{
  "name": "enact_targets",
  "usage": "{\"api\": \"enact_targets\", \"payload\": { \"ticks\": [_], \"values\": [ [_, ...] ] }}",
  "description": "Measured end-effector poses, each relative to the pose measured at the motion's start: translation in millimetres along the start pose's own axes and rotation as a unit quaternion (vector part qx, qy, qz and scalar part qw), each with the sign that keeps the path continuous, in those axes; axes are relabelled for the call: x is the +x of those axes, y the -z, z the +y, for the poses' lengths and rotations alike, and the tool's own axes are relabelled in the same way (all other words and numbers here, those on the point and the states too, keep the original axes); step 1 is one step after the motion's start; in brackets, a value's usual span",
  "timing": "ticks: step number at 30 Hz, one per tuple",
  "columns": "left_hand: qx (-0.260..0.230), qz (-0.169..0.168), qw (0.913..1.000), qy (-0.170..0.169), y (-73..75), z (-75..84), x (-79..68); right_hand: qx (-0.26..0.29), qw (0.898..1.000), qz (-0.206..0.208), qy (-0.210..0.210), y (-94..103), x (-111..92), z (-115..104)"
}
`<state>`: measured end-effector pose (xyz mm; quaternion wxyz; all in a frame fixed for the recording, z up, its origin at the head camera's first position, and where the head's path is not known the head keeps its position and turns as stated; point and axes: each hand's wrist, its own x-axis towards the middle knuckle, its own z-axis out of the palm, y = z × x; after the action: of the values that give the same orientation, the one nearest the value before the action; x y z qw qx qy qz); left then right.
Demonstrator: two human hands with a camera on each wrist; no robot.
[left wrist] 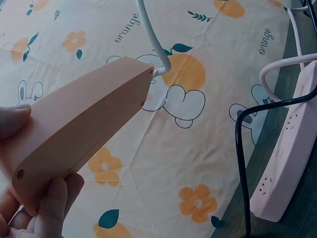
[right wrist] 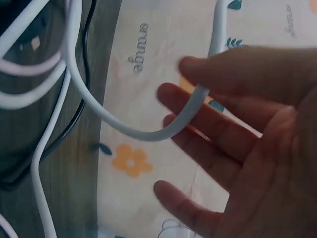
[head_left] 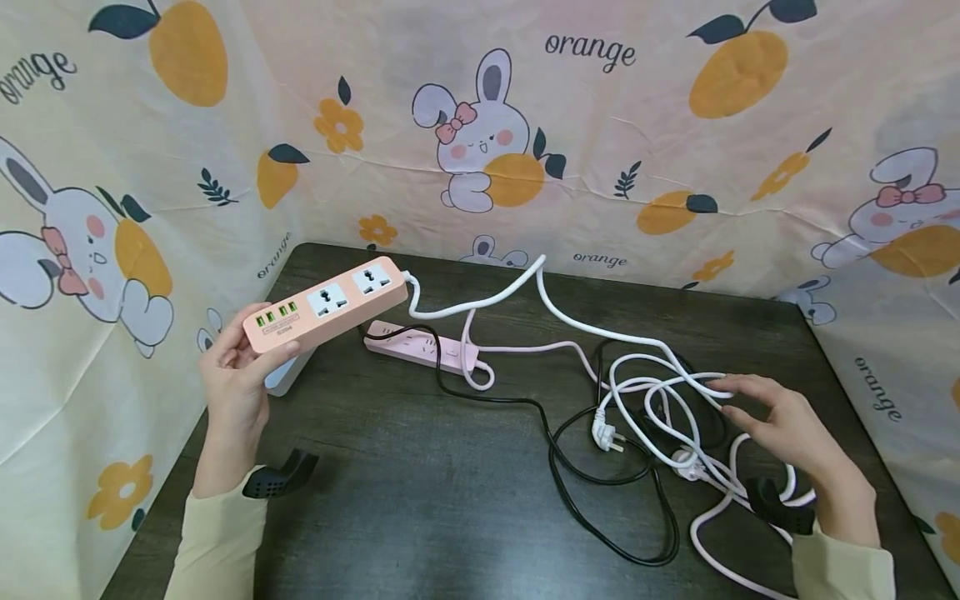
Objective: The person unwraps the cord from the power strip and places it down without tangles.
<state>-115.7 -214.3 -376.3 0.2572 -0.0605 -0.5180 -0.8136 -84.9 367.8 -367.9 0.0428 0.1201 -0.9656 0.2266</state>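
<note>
My left hand [head_left: 238,367] grips the end of a peach power strip [head_left: 352,304] with white sockets and green USB ports, raised and tilted above the table. Its plain underside shows in the left wrist view, with the thumb [left wrist: 12,121] on one side and fingers below. A white cord [head_left: 480,308] leaves its far end and runs right to my right hand [head_left: 798,429]. There the cord [right wrist: 190,111] passes between the thumb and the loosely bent fingers [right wrist: 218,144]. The white plug [head_left: 606,433] lies among the loops left of that hand.
On the dark table [head_left: 420,492] lies a pink power strip [head_left: 420,346] with a pale pink cord [head_left: 536,348]. A black cable [head_left: 487,400] crosses that strip and tangles with the white loops. A pale blue-white object [head_left: 285,379] sits behind my left hand. Patterned cloth [head_left: 637,167] surrounds the table.
</note>
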Motion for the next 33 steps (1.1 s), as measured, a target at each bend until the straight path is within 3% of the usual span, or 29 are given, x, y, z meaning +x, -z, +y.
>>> {"api": "enact_targets", "payload": {
  "ticks": [7, 12, 18, 24, 33],
  "values": [
    [0.004, 0.004, 1.0, 0.007, 2.0, 1.7, -6.1, 0.046, 0.996, 0.032, 0.062, -11.3, 6, -18],
    [0.033, 0.01, 0.9992, 0.019, 2.3, 1.9, -10.1, 0.08, 0.993, 0.047, 0.079, -21.7, 18, -29],
    [0.05, 0.002, 0.9984, 0.027, 6.4, 2.0, -15.8, 0.079, 0.985, 0.098, 0.114, -39.0, 38, -37],
    [0.058, 0.018, 0.9969, 0.049, 11.8, 1.4, -22.3, 0.066, 0.974, 0.139, 0.164, -54.8, 57, -44],
    [0.086, 0.056, 0.9911, 0.085, 24.8, 1.0, -34.4, 0.059, 0.976, 0.118, 0.176, -72.1, 70, -54]
  ]
}}
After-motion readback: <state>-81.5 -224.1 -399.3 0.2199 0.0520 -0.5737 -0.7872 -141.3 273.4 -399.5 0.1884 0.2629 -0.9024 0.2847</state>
